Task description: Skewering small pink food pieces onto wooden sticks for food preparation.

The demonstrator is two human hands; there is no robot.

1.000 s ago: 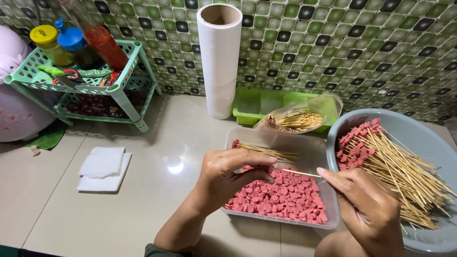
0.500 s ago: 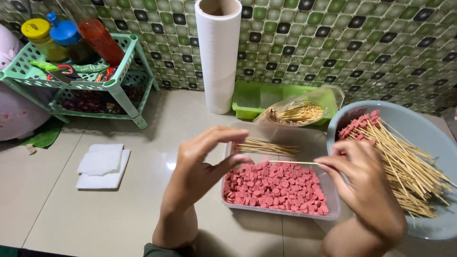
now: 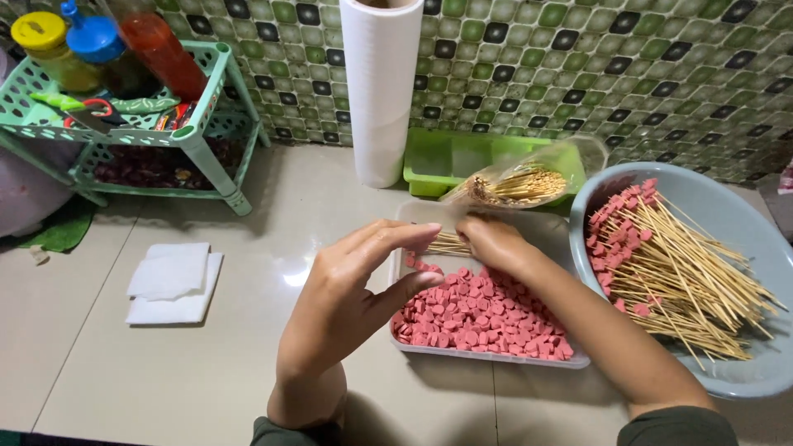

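Your right hand (image 3: pixel 494 242) closes its fingers on the loose bamboo skewers (image 3: pixel 450 244) at the far end of the clear tray (image 3: pixel 496 359) of pink sausage slices (image 3: pixel 483 314), while your left hand (image 3: pixel 351 293) hovers open and empty at the tray's left edge, with the grey basin (image 3: pixel 764 376) of finished skewers just right.

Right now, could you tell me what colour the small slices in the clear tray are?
Pinkish red slices, seen best in the head view.

Loose bamboo skewers (image 3: pixel 450 244) and pink sausage slices (image 3: pixel 479 318) in clear tray (image 3: pixel 496 360)
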